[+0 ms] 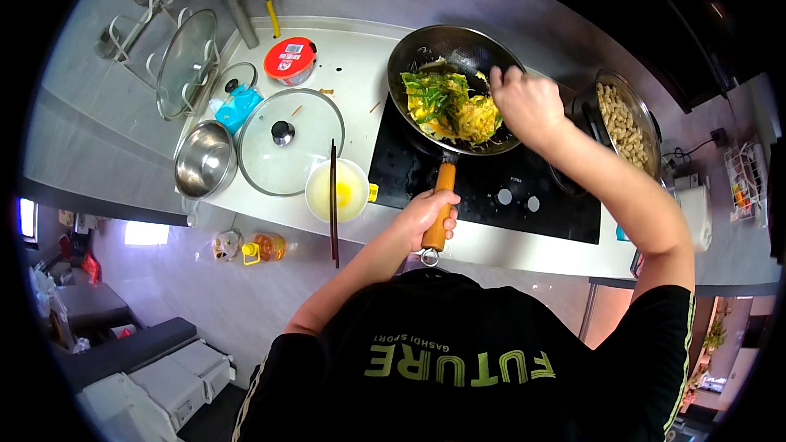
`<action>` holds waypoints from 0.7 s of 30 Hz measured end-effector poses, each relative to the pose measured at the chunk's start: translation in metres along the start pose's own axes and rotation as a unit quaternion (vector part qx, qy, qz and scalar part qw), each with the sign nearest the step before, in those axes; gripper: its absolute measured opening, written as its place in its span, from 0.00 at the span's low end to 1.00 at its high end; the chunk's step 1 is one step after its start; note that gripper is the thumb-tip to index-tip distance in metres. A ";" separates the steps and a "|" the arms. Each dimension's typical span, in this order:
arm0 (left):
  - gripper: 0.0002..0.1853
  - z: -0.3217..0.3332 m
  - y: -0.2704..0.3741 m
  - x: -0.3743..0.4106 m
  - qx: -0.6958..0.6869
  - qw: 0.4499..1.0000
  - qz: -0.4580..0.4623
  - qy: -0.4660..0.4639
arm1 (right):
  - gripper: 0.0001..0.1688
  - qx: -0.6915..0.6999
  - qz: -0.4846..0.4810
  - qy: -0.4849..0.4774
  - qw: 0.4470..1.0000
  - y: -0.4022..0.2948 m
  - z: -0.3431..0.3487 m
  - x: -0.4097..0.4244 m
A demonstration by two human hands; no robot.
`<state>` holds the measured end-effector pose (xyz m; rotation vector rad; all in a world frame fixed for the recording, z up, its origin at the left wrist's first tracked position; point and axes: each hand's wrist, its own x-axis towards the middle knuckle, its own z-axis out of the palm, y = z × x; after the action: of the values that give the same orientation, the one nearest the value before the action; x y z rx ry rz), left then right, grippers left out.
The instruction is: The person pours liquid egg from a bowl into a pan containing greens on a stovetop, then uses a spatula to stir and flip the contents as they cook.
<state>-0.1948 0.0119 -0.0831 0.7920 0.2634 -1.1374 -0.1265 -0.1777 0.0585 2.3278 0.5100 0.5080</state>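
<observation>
My left hand [429, 217] grips the wooden handle [444, 196] of a dark wok [417, 55] on the hob. In the wok lies cooked yellow egg [482, 120] with shredded green vegetable [439, 101] on it. My right hand [525, 101] hangs over the wok's right side with its fingers curled down; it is slightly blurred. Whether anything is between those fingers cannot be seen. Left of the handle stands a white bowl [313, 196] with a little yellow liquid [344, 191]. Dark chopsticks [333, 215] lie across its rim, their near ends past the counter's edge.
A pot of unshelled peanuts [626, 129] sits on the right of the black glass hob [479, 190]. To the left are a glass lid [264, 156], a steel bowl [206, 159], a blue packet [238, 107] and a red-lidded tub [290, 61]. A lid rack [150, 18] hangs on the wall.
</observation>
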 end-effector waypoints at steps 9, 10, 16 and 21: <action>0.10 -0.005 0.000 0.003 -0.009 1.000 -0.003 -0.011 | 0.19 -0.023 -0.137 -0.065 0.988 0.021 0.020 -0.033; 0.10 -0.005 0.000 0.003 -0.008 1.000 -0.005 -0.009 | 0.21 -0.016 -0.153 -0.064 0.986 0.023 0.017 -0.037; 0.10 -0.003 0.002 0.003 -0.003 1.000 -0.003 -0.007 | 0.22 -0.059 -0.037 -0.041 0.997 0.028 0.028 -0.015; 0.10 -0.005 -0.001 0.003 -0.007 1.000 -0.002 -0.012 | 0.16 -0.037 -0.094 -0.052 0.994 -0.016 0.018 -0.023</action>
<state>-0.1936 0.0124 -0.0887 0.7659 0.2520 -1.1469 -0.1407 -0.1880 0.0304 2.1961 0.6404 0.3087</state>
